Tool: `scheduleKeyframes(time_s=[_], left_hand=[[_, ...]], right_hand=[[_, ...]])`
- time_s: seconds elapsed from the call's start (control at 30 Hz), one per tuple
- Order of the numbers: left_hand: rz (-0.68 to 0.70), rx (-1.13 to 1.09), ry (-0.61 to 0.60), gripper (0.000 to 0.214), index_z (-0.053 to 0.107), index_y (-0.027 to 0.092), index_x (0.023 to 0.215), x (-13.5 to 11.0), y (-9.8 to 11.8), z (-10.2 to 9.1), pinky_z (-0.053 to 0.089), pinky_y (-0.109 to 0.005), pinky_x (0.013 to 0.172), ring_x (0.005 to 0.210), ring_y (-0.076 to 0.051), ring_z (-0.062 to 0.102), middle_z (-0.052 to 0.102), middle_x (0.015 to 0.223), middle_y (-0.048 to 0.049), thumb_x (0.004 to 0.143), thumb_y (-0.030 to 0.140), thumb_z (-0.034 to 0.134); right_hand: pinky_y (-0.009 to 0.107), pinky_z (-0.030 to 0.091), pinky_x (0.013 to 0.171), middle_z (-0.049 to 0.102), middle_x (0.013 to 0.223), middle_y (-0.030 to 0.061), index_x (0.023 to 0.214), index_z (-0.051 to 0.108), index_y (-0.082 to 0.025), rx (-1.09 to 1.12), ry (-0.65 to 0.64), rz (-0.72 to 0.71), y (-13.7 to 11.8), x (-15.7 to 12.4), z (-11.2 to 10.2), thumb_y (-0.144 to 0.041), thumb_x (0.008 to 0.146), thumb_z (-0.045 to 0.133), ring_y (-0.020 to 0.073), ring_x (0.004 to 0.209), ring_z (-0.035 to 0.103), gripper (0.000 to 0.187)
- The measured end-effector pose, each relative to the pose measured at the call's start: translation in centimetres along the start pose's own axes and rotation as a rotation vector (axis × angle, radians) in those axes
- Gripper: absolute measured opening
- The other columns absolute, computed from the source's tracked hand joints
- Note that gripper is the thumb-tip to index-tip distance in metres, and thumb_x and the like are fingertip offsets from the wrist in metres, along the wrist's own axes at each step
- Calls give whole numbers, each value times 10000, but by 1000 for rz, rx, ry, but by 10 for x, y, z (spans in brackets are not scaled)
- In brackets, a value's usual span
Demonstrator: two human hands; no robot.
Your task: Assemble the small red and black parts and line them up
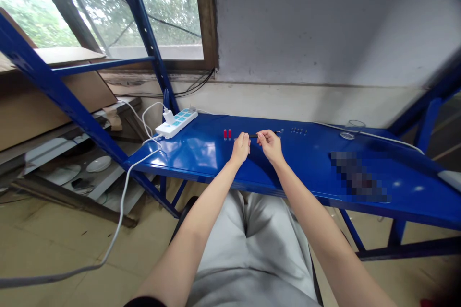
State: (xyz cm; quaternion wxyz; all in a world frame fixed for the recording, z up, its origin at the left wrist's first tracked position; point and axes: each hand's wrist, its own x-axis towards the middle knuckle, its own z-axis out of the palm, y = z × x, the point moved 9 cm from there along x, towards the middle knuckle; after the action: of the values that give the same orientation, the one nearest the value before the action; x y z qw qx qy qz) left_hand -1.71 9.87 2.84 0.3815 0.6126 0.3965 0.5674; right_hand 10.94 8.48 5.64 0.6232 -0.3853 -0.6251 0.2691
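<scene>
My left hand [241, 147] and my right hand [269, 144] meet over the middle of the blue metal shelf [201, 153]. Both are closed in a pinch on a thin dark rod-like piece [253, 135] stretched between them; what it is I cannot make out. Two small red parts [227, 134] stand just left of my left hand. A row of several tiny dark parts [298, 131] lies on the shelf right of my right hand.
A white power strip [176, 123] with a plugged charger and white cable lies at the shelf's back left. A thin white cable [378, 135] and small rings lie at the back right. Blue rack posts [144, 24] rise left; cardboard and plates sit on the left shelves.
</scene>
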Motion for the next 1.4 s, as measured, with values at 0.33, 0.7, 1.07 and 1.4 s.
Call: scheduleKeyframes(time_s=[0.33, 0.7, 1.07, 1.4], left_hand=[[-181, -224, -41, 324, 390, 172, 627, 3, -13, 4, 285, -176, 356, 322, -34, 391, 414, 491, 63, 858, 399, 396], [-232, -204, -92, 309, 516, 150, 811, 1, -13, 5, 319, -158, 368, 409, -52, 523, 585, 655, 1, 830, 456, 478], [-97, -117, -36, 226, 531, 138, 896, 5, -13, 0, 305, -152, 382, 429, -64, 572, 635, 730, -20, 838, 353, 497], [-79, -41, -4, 333, 492, 157, 738, 5, -14, -3, 342, -165, 398, 358, -57, 511, 531, 566, 40, 864, 451, 397]], right_hand=[[248, 400, 560, 523, 608, -20, 797, 543, -188, -47, -12, -28, -3, -4, 3, -495, 807, 502, 99, 550, 478, 310], [242, 385, 553, 515, 603, -27, 786, 532, -192, -118, 36, -15, 9, -2, -5, -511, 806, 485, 99, 538, 469, 323], [244, 380, 549, 513, 600, -24, 786, 521, -191, -116, 36, -23, 6, -3, -1, -475, 820, 473, 104, 543, 478, 289], [244, 385, 566, 511, 609, -19, 794, 522, -183, -138, 24, -43, 0, -6, 3, -434, 833, 462, 107, 552, 483, 262]])
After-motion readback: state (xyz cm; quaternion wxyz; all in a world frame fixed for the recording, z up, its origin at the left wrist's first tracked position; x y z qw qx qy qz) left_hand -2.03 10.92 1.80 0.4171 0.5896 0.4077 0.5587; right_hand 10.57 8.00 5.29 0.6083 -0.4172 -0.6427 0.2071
